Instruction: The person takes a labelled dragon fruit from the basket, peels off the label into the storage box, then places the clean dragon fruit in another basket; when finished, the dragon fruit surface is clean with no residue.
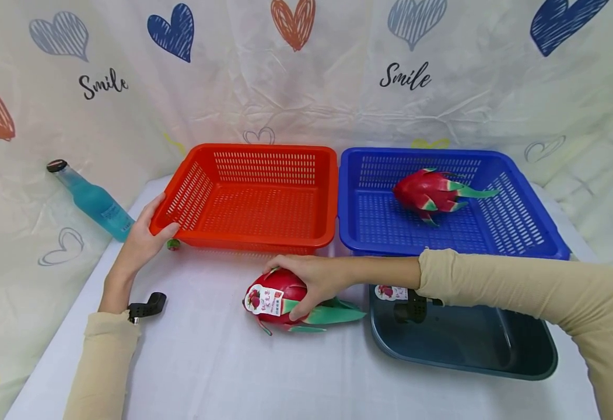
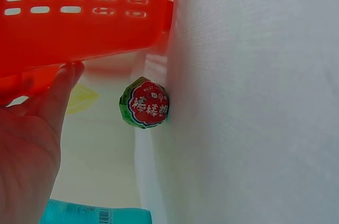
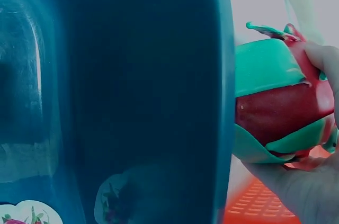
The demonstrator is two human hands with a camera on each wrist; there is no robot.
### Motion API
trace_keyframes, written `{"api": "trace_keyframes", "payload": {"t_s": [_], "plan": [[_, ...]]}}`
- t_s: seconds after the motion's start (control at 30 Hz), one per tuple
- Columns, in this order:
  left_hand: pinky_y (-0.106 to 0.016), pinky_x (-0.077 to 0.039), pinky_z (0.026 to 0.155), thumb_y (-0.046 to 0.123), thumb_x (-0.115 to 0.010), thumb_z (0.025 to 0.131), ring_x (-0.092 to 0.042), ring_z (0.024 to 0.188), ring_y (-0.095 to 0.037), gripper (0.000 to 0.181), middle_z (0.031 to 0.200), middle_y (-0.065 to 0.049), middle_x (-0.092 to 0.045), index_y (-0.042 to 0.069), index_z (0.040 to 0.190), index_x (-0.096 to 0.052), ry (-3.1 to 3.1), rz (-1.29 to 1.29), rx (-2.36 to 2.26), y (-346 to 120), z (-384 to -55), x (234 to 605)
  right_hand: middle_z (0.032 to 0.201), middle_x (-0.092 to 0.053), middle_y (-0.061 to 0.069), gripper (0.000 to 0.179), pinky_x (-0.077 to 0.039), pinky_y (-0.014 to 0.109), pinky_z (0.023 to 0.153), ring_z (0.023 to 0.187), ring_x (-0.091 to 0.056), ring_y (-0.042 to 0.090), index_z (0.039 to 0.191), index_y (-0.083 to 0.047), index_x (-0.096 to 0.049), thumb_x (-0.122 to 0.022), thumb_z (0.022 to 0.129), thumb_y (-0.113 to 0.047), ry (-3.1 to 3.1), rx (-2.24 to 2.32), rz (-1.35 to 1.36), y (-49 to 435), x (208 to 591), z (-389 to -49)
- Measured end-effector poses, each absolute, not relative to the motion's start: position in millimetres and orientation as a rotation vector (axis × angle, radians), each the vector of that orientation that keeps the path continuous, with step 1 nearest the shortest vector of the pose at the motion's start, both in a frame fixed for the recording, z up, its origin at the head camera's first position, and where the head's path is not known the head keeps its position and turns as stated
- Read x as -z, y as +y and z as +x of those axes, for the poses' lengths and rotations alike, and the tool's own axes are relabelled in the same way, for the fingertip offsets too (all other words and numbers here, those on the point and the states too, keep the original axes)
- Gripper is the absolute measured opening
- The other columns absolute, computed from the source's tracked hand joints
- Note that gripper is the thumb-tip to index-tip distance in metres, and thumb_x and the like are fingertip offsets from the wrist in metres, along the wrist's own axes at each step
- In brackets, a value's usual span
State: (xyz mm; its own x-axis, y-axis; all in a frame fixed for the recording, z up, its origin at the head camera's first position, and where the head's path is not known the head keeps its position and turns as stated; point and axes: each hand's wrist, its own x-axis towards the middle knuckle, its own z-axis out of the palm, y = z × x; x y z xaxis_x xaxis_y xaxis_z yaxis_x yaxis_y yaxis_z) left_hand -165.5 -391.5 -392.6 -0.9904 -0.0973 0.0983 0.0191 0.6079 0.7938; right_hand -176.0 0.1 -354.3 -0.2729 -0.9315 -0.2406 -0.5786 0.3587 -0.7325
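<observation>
My left hand point(image 1: 140, 239) grips the front left corner of a red plastic basket point(image 1: 264, 240), thumb at the front and fingers along the left side. Close by that corner is a small round lollipop point(image 2: 145, 103) in a green and red wrapper, only partly visible from the head. My right hand point(image 1: 314, 280) holds a pink-red dragon fruit point(image 1: 280, 286) with green leaf tips and a white label. Over the white table, this fruit points its long leaves right, toward a dark teal tub point(image 3: 143, 75).
A blue basket point(image 1: 537, 248) stands right of the red one, with another dragon fruit point(image 1: 424, 189) inside. The teal tub, bearing a fruit sticker point(image 1: 390, 293), lies below the right forearm. A bottle of blue drink point(image 1: 98, 207) is at the left, before a heart-printed curtain point(image 1: 311, 81).
</observation>
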Motion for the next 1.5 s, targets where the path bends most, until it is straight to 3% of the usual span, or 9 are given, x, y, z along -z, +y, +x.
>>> {"api": "trace_keyframes", "payload": {"t_s": [0.2, 0.4, 0.53, 0.63, 0.8, 0.9, 1.03, 1.3, 1.5], "plan": [[-0.004, -0.044, 0.074, 0.037, -0.059, 0.094, -0.034, 0.134, -0.035, 0.081, 0.158, -0.013, -0.024, 0.028, 0.157, -0.009, -2.701, 0.068, 1.326, -390.1, -166.0, 393.3, 0.138, -0.045, -0.002, 0.078, -0.053, 0.018, 0.085, 0.126, -0.045, 0.013, 0.142, -0.022, -0.031, -0.079, 0.080, -0.027, 1.976, 0.695, -1.302, 1.5, 356.5, -174.9], [-0.007, -0.046, 0.082, 0.031, -0.062, 0.092, -0.027, 0.140, -0.038, 0.082, 0.164, -0.001, -0.006, 0.022, 0.157, -0.013, -2.697, 0.005, 1.214, -390.3, -168.9, 393.4, 0.135, -0.046, -0.002, 0.079, -0.053, 0.018, 0.084, 0.124, -0.046, 0.012, 0.140, -0.022, -0.031, -0.080, 0.079, -0.029, 1.998, 0.707, -1.286, 3.9, 356.6, -175.2], [-0.037, -0.051, 0.098, 0.029, -0.068, 0.088, -0.021, 0.145, -0.034, 0.086, 0.164, 0.002, -0.004, 0.024, 0.156, -0.015, -2.679, -0.011, 1.158, -389.0, -169.0, 390.1, 0.135, -0.046, -0.002, 0.079, -0.052, 0.018, 0.086, 0.123, -0.046, 0.012, 0.140, -0.021, -0.031, -0.080, 0.079, -0.028, 2.009, 0.700, -1.281, 5.0, 356.1, -175.3], [-0.064, -0.039, 0.102, 0.025, -0.074, 0.083, -0.018, 0.148, -0.028, 0.086, 0.164, 0.003, -0.012, 0.027, 0.154, -0.025, -2.612, -0.074, 1.078, -383.7, -165.0, 381.6, 0.135, -0.046, -0.002, 0.081, -0.053, 0.018, 0.085, 0.124, -0.046, 0.012, 0.140, -0.022, -0.029, -0.080, 0.078, -0.028, 2.004, 0.711, -1.255, 6.1, 355.7, -173.9], [-0.031, -0.041, 0.110, 0.007, -0.081, 0.074, -0.032, 0.142, -0.016, 0.075, 0.153, -0.006, -0.039, 0.015, 0.142, -0.049, -2.379, -0.420, 0.973, -357.9, -155.6, 358.3, 0.136, -0.046, 0.000, 0.085, -0.055, 0.021, 0.084, 0.126, -0.046, 0.015, 0.141, -0.020, -0.025, -0.081, 0.078, -0.028, 1.970, 0.775, -1.205, 8.8, 358.6, -176.5], [-0.011, -0.042, 0.099, 0.021, -0.081, 0.079, -0.047, 0.132, -0.012, 0.060, 0.138, -0.013, -0.055, 0.002, 0.131, -0.059, -2.240, -0.733, 0.976, -330.6, -148.5, 345.7, 0.136, -0.045, 0.002, 0.085, -0.056, 0.023, 0.086, 0.127, -0.045, 0.017, 0.141, -0.019, -0.023, -0.081, 0.078, -0.025, 1.940, 0.823, -1.196, 11.3, 361.6, -182.1], [-0.013, -0.047, 0.096, 0.042, -0.076, 0.081, -0.057, 0.120, -0.010, 0.062, 0.122, -0.014, -0.064, -0.003, 0.122, -0.063, -2.182, -1.100, 1.018, -291.3, -136.2, 339.2, 0.138, -0.044, 0.002, 0.085, -0.055, 0.023, 0.087, 0.128, -0.044, 0.017, 0.141, -0.021, -0.021, -0.079, 0.080, -0.025, 1.903, 0.846, -1.191, 13.6, 365.1, -187.3], [-0.023, -0.053, 0.091, 0.025, -0.092, 0.063, -0.057, 0.113, -0.019, 0.078, 0.126, -0.011, -0.059, 0.002, 0.129, -0.057, -2.351, -1.405, 1.167, -250.3, -124.8, 359.3, 0.135, -0.048, -0.001, 0.084, -0.054, 0.022, 0.088, 0.126, -0.047, 0.015, 0.140, -0.021, -0.023, -0.080, 0.079, -0.033, 1.923, 0.816, -1.165, 13.2, 369.1, -187.4], [-0.034, -0.055, 0.092, 0.031, -0.092, 0.062, -0.056, 0.116, -0.017, 0.094, 0.133, -0.008, -0.052, 0.002, 0.139, -0.046, -2.519, -1.410, 1.193, -245.0, -127.8, 377.7, 0.136, -0.048, -0.003, 0.085, -0.054, 0.021, 0.088, 0.126, -0.047, 0.013, 0.144, -0.019, -0.024, -0.078, 0.080, -0.034, 1.929, 0.809, -1.147, 16.0, 367.7, -185.6]]}}
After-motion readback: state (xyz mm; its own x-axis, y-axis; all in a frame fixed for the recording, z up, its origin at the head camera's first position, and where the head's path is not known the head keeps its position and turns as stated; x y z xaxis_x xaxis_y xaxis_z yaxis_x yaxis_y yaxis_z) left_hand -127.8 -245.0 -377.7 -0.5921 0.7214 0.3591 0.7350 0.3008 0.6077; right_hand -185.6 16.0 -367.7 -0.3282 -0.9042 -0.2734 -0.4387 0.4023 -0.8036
